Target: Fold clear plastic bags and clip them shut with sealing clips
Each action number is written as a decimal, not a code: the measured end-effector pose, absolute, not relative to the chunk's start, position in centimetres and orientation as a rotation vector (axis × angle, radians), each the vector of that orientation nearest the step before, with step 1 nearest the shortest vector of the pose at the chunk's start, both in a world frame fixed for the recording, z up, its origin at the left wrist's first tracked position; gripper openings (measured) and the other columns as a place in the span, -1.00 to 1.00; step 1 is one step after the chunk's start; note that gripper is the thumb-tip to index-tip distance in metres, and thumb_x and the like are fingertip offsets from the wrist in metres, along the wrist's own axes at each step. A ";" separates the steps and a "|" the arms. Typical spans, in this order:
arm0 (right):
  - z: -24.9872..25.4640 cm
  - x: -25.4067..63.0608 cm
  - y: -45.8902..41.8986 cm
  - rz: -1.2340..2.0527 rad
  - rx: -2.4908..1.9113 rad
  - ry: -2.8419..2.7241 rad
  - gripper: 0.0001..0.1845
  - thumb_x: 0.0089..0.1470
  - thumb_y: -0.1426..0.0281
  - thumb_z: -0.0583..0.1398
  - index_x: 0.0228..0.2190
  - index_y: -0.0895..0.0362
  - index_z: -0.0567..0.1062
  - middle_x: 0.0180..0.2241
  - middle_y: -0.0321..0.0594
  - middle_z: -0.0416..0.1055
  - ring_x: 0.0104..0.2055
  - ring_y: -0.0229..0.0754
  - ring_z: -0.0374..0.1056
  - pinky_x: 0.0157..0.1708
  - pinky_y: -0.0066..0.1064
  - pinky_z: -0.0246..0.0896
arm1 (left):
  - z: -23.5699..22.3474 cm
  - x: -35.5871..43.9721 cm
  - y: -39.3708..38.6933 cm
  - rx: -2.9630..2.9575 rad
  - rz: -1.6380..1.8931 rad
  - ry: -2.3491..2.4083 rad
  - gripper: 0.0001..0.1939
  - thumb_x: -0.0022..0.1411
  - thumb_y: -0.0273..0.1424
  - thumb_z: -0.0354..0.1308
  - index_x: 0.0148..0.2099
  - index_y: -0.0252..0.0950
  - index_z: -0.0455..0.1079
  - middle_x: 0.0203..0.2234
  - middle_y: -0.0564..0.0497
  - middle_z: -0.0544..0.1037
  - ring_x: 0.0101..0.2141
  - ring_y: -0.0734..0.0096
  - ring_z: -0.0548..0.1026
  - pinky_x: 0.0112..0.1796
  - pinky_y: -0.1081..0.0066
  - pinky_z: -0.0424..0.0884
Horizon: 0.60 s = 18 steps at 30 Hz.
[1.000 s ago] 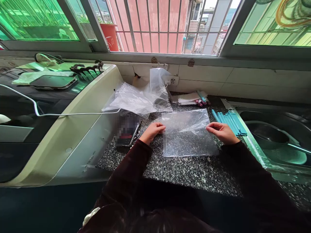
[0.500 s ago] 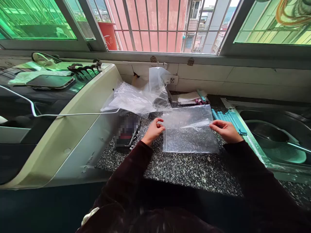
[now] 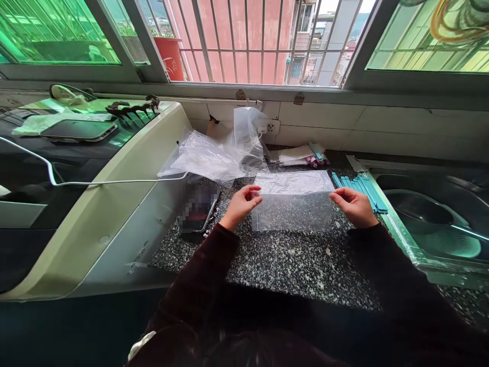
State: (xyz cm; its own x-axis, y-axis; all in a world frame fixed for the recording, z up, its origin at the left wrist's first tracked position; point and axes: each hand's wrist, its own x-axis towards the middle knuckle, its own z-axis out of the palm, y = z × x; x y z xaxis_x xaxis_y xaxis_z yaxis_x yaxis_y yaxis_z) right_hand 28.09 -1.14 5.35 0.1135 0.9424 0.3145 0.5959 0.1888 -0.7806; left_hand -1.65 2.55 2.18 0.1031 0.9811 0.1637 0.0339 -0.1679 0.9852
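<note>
A clear plastic bag (image 3: 292, 211) is stretched between my two hands above the speckled stone counter (image 3: 282, 265). My left hand (image 3: 241, 205) pinches its left edge between thumb and fingers. At the opposite edge, my right hand (image 3: 354, 205) is closed in a similar pinch. The bag's far part catches the light and looks whitish, with a crease running across between the hands. Close to my right hand lies a bunch of flat teal strips (image 3: 364, 191). A phone-like dark object (image 3: 198, 209), partly blurred out, lies left of my left hand.
A heap of clear plastic bags (image 3: 206, 155) lies at the back left. Behind the held bag is a stack of whitish packets (image 3: 296, 154) with teal and purple pieces. A sink (image 3: 407, 244) borders the right; a washing machine (image 3: 141, 173) with a white cable (image 3: 118, 180) stands left.
The held bag has tilted, its near edge rising a little and its far part turning bright and whitish. My left hand has shifted slightly; my right hand is nearly unmoved.
</note>
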 end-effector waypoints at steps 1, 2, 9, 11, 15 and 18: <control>5.3 28.1 -1.2 0.469 -1.511 -1.575 -0.59 -0.17 -0.01 0.19 -0.56 0.11 0.42 -0.58 -0.26 0.37 -0.54 -0.25 0.22 -0.50 -0.38 0.18 | 2.1 -1.6 2.5 1.476 1.240 1.109 -0.73 -0.13 -0.47 0.24 -0.26 -0.31 0.43 -0.53 0.09 0.42 -0.47 0.53 0.34 -0.36 0.47 0.27; 5.3 28.1 -1.2 0.444 -1.518 -1.570 -0.59 -0.16 0.00 0.19 -0.56 0.11 0.42 -0.58 -0.25 0.36 -0.54 -0.25 0.22 -0.50 -0.38 0.18 | 2.1 -1.5 2.4 1.538 1.258 1.139 -0.72 -0.14 -0.50 0.24 -0.26 -0.30 0.45 -0.52 0.08 0.42 -0.47 0.52 0.34 -0.35 0.46 0.27; 5.5 28.1 -1.5 0.379 -1.540 -1.574 -0.60 -0.12 0.01 0.17 -0.55 0.11 0.42 -0.58 -0.25 0.35 -0.53 -0.24 0.22 -0.48 -0.37 0.19 | 2.0 -1.5 2.3 1.764 1.347 1.221 -0.82 -0.06 -0.56 0.20 -0.34 -0.27 0.49 -0.53 0.05 0.41 -0.43 0.44 0.34 -0.31 0.41 0.28; 5.5 28.1 -1.6 0.353 -1.538 -1.576 -0.62 -0.09 0.02 0.16 -0.54 0.10 0.42 -0.55 -0.24 0.37 -0.50 -0.21 0.26 -0.44 -0.34 0.22 | 2.2 -1.6 2.2 1.809 1.356 1.231 -0.86 -0.03 -0.55 0.19 -0.36 -0.25 0.49 -0.53 0.04 0.41 -0.41 0.42 0.34 -0.30 0.40 0.27; 5.4 27.9 -1.9 0.270 -1.504 -1.566 -0.65 -0.05 0.04 0.14 -0.51 0.07 0.42 -0.49 -0.22 0.40 -0.42 -0.15 0.31 -0.32 -0.28 0.26 | 2.7 -1.7 1.9 1.856 1.359 1.238 -0.91 0.01 -0.52 0.19 -0.42 -0.24 0.48 -0.52 0.03 0.40 -0.37 0.38 0.35 -0.26 0.38 0.26; 5.5 27.8 -2.1 0.204 -1.462 -1.544 -0.68 -0.02 0.06 0.13 -0.51 0.06 0.40 -0.47 -0.20 0.39 -0.39 -0.13 0.31 -0.27 -0.25 0.26 | 2.9 -1.8 1.9 1.841 1.391 1.217 -0.95 0.01 -0.48 0.21 -0.44 -0.24 0.47 -0.47 0.01 0.40 -0.32 0.36 0.35 -0.23 0.37 0.27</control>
